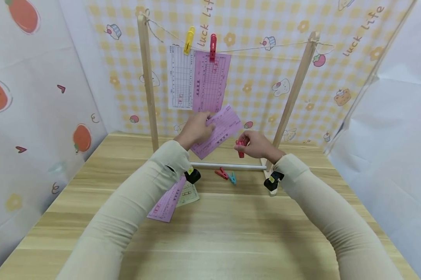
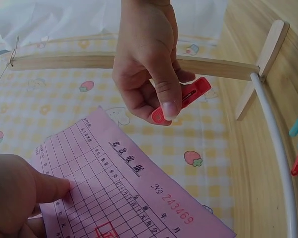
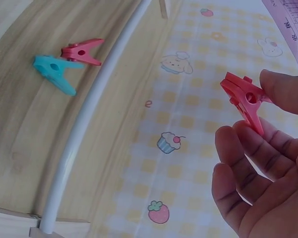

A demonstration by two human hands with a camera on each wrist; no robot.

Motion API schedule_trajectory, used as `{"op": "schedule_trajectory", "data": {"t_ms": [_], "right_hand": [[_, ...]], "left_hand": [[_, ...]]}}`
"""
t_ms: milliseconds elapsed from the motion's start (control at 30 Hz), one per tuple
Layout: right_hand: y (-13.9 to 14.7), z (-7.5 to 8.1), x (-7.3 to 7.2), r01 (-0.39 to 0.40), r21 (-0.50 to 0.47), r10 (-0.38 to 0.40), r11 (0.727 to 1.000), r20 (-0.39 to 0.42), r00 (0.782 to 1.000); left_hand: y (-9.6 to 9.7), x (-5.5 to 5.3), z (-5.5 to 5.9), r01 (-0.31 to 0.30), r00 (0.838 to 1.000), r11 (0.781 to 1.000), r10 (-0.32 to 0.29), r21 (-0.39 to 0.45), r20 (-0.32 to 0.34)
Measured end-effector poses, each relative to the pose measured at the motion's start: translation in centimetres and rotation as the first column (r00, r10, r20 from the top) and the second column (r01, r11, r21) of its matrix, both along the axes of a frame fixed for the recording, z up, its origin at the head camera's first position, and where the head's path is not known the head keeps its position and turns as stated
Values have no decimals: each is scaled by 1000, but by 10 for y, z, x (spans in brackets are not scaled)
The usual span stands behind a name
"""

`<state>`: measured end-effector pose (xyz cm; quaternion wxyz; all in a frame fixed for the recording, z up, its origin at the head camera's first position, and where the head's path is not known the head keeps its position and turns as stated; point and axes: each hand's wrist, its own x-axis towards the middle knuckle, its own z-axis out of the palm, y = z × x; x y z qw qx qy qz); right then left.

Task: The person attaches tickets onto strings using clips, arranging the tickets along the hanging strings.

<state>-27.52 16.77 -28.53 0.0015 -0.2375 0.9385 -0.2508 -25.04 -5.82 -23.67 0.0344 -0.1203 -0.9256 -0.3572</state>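
My left hand point(image 1: 198, 127) pinches a pink receipt slip point(image 1: 220, 131) by its edge, thumb on the printed face; the slip is tilted in front of the rack. To its right, my right hand point(image 1: 255, 144) holds a red clothespin point(image 3: 244, 96) between thumb and fingers, its jaws pointing away from the palm. Above, a white slip point(image 1: 180, 79) hangs from the string under a yellow clothespin point(image 1: 189, 40). Beside it hangs another pink slip point(image 1: 212, 83) under a second red clothespin point(image 1: 213, 46); the two slips meet along their edges.
Two wooden posts point(image 1: 148, 81) carry the string point(image 1: 259, 48), joined low by a white rod point(image 1: 228, 166). Behind that rod's near side lie a red clothespin point(image 1: 221, 173) and a blue clothespin point(image 1: 232, 178). Pink point(image 1: 165, 202) and yellowish slips point(image 1: 188, 194) lie on the table, partly under my left sleeve.
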Motion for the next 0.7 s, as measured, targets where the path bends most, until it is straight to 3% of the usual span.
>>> {"op": "schedule_trajectory", "data": {"t_ms": [300,700], "right_hand": [[0,10,0,-5,26,6,1000,-37,999],[1,28,-1,6,-18,-7,1000,-40,999]], "left_hand": [[5,-2,8,11,999,1000,-12,-17,-37],[10,-6,22,19,997,1000,-17,23,-81]]}}
